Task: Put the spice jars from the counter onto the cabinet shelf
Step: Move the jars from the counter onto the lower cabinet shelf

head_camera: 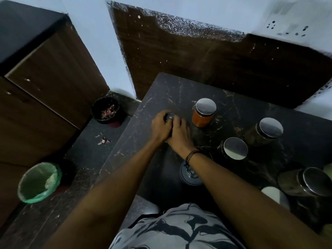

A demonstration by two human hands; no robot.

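- Both hands close on a small dark jar point(170, 117) at the centre of the frame, on the dark marble counter point(161, 87); the step in hand looks to be the pick-up of one spice jar, with nothing yet carried toward a shelf.
- The left hand point(160, 127) curls round the jar's left side, fingers bent over its top edge; the right hand point(179, 131) presses in from the right, fingers wrapped against it. The jar is mostly hidden between them, so only a patch of its lid shows.
- Other jars wait on the counter to the right: an orange-filled jar point(203, 113) just right of the hands, a dark jar with a steel lid point(233, 149) at centre right, and another steel-lidded jar point(265, 131) further right.
- A wooden cabinet point(45, 78) stands at the upper left of the frame, its doors appearing closed; no shelf is visible.
- The next move probably calls for lifting the jar clear of the counter and freeing one hand to open a cabinet.
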